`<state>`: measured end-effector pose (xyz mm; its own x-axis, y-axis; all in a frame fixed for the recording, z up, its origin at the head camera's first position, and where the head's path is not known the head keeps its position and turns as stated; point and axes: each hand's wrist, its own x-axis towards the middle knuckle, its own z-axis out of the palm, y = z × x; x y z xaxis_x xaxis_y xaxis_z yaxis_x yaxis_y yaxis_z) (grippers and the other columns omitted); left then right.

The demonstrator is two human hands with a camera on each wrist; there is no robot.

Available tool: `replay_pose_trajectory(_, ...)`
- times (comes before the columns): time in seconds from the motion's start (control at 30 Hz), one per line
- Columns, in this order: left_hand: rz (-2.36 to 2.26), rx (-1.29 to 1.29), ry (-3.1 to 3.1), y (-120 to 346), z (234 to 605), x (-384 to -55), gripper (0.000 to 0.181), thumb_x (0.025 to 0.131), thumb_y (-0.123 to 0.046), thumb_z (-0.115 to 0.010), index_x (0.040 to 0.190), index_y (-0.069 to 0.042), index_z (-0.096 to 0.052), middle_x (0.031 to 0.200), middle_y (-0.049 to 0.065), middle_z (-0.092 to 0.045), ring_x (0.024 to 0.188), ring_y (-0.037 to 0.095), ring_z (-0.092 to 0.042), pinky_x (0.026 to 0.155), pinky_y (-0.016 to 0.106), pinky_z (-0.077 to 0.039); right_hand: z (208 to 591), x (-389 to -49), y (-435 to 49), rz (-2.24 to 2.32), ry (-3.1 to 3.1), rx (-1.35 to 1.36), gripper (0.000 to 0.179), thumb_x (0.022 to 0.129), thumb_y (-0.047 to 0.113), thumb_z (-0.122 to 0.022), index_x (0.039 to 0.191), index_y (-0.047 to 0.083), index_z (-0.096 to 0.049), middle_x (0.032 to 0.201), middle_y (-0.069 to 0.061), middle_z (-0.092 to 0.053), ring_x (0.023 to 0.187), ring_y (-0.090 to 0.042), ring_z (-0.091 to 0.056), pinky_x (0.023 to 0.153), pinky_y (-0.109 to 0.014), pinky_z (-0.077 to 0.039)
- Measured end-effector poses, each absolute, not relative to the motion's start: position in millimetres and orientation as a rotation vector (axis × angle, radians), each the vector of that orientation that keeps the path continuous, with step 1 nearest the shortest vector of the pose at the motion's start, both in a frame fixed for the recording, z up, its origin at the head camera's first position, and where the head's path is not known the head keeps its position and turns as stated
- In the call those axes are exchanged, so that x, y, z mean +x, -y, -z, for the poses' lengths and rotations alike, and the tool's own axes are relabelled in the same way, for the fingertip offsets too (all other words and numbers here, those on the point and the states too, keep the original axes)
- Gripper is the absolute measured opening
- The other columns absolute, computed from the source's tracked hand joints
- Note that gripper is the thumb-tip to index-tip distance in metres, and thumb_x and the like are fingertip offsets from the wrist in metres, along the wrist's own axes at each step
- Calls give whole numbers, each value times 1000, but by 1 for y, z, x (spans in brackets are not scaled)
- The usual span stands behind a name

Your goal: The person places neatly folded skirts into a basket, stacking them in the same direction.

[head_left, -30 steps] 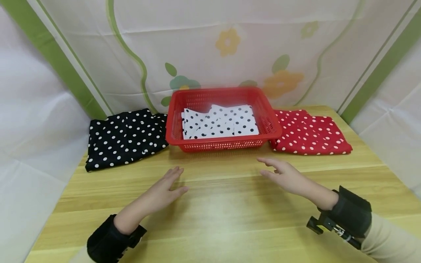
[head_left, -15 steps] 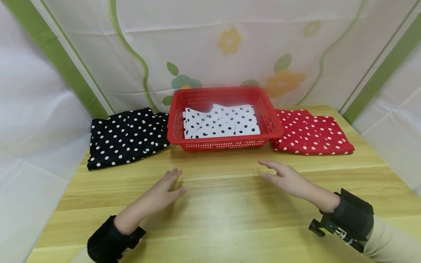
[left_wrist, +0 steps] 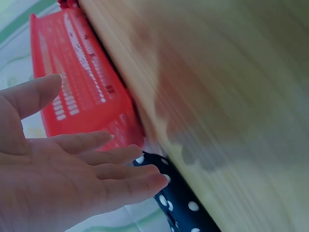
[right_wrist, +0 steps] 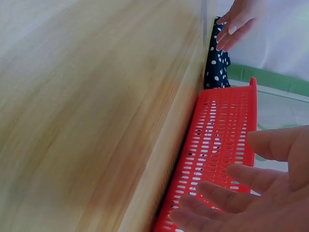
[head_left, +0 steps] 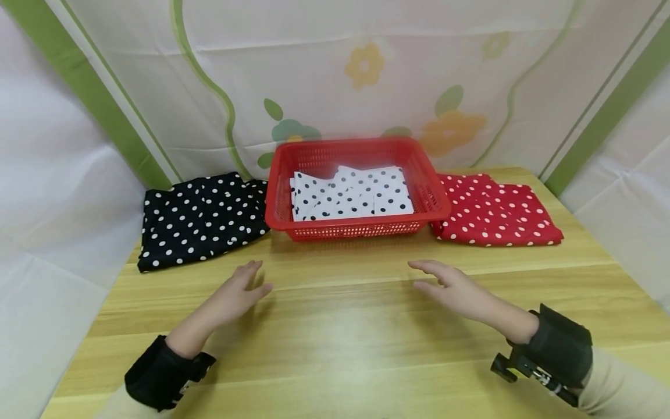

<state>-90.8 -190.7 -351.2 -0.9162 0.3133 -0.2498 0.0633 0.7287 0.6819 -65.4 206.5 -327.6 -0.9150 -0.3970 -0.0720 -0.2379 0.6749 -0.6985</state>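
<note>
My left hand [head_left: 232, 299] hovers over the table, fingers extended and thumb apart, nearest the folded black cloth with white dots [head_left: 201, 221]. Opposite it, my right hand [head_left: 460, 291] is held over the wood with relaxed fingers and nothing in them. Beyond both hands stands a red plastic basket [head_left: 356, 227] with perforated walls. Inside it lies a folded white cloth with black dots [head_left: 350, 195]. A folded red cloth with white dots [head_left: 497, 212] sits against the basket's right side. In the left wrist view, the open palm [left_wrist: 72, 179] overlaps the basket and black cloth.
The wooden table [head_left: 335, 349] extends in front of the basket toward the person. Behind it hangs a white curtain with flower prints [head_left: 324, 70], and white fabric [head_left: 47, 203] encloses the left and right sides. Both wrists wear black camera bands.
My left hand has moved left and slightly away from the middle, toward the black cloth. The right hand has sunk very slightly. The basket and cloths stay in place.
</note>
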Motion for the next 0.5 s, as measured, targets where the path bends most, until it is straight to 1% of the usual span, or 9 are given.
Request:
replay_pose_trajectory(0.3,-999,276,-2614,204,353,-98,70,101,-30,-51,147,14,-20,151,38,-10,138,57,-4,109,66,-8,334,-65,-206,1045,-2680,-560,45,98,15,-57,134,-10,-50,137,-28,-49,125,-48,-45,96,-62,-41)
replay_pose_trajectory(0.4,-972,279,-2656,210,355,-104,70,101,-28,-51,145,17,-21,149,41,-12,136,59,-9,108,67,-11,334,-65,-207,1050,-2673,-542,45,99,15,-57,135,-9,-49,138,-27,-48,127,-47,-44,98,-62,-39)
replay_pose_trajectory(0.5,-958,251,-2677,219,357,-112,71,101,-26,-51,144,19,-19,148,43,-11,135,60,-9,108,67,-12,333,-66,-207,1047,-2672,-540,45,99,16,-57,136,-9,-49,138,-27,-48,127,-48,-43,98,-62,-39)
